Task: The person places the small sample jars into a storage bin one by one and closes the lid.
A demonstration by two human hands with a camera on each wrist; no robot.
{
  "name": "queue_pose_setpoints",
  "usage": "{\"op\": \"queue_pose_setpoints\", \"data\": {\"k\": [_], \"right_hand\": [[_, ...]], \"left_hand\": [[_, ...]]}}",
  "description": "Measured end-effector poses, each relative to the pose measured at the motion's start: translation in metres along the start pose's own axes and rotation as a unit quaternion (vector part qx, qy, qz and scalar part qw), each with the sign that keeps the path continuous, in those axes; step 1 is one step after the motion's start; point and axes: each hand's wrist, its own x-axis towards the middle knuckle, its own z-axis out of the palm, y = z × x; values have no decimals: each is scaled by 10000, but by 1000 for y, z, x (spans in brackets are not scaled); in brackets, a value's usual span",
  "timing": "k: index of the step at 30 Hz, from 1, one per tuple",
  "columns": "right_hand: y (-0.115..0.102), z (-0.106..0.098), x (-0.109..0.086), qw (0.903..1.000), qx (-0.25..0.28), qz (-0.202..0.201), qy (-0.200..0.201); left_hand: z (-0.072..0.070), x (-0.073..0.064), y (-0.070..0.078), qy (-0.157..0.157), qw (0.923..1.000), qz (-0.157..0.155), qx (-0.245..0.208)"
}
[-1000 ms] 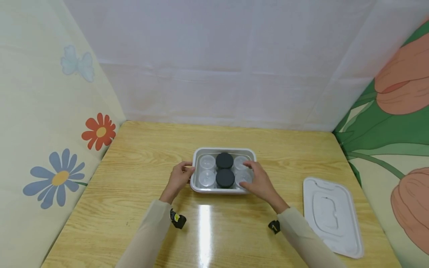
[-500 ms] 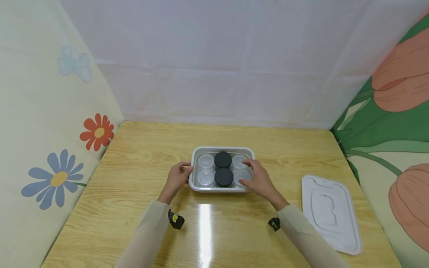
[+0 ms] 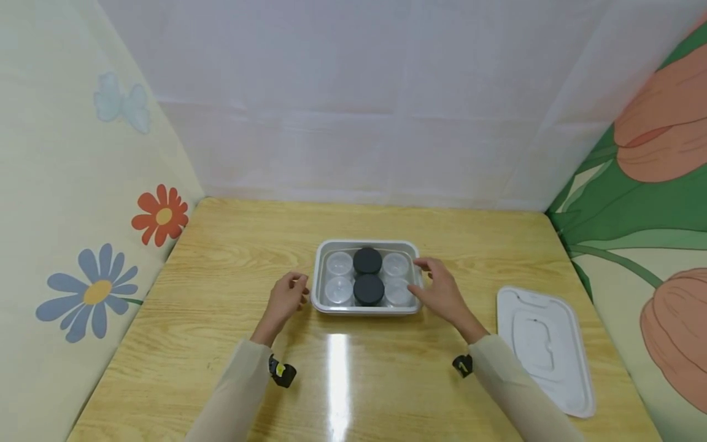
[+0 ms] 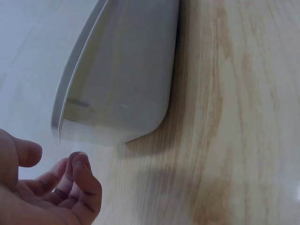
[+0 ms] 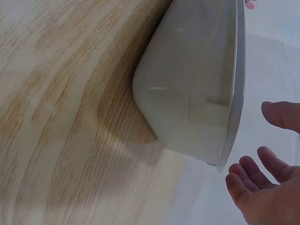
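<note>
Fingers of left hand (image 3: 284, 298) and right hand (image 3: 442, 293) relaxed, empty, flanking tray (image 3: 367, 307) of jars.

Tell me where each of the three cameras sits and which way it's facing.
Head: worn high, faces down at the table, container, lid; shows both forearms, left hand, right hand.
Left wrist: low, faces the container's side; curled fingers show.
Right wrist: low, faces the opposite side; fingers show.
Shared: the container.

left hand (image 3: 285, 297) off tray (image 3: 366, 309) edge | right hand (image 3: 442, 292) withdrawn beside tray rim
</note>
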Motion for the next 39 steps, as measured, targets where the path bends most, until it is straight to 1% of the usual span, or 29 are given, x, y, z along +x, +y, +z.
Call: {"op": "queue_pose_setpoints", "data": {"k": [5, 10, 12, 15, 18, 23, 28, 33, 36, 39], "right_hand": [[10, -12, -3, 9998, 7, 183, 56], [23, -25, -10, 9993, -15, 362, 103], [28, -30, -14, 9988, -31, 491, 76], [36, -38, -20, 9977, -75, 666, 73], [44, -46, -25, 9965, -139, 815, 148], [59, -57, -33, 9934, -316, 1068, 264], [76, -71, -41, 9894, -453, 1319, 410], [92, -89, -49, 9832, -764, 1578, 507], [99, -100, -54, 9794, -870, 1756, 491], [104, -110, -59, 9766, -927, 1892, 422]], "left_hand": [[1, -11, -2, 82, 9998, -30, 168], [5, -22, -4, 104, 9997, -65, 229], [8, -27, -5, 72, 9995, -94, 308], [13, -35, -6, -61, 9985, -164, 521], [18, -43, -5, -308, 9971, -204, 671], [31, -59, -4, -811, 9948, -223, 566], [49, -71, -1, -1331, 9902, -53, 411], [69, -78, 6, -1791, 9837, 88, 114], [80, -81, 7, -2016, 9791, 254, -50], [93, -84, 5, -2165, 9755, 358, -152]]}}
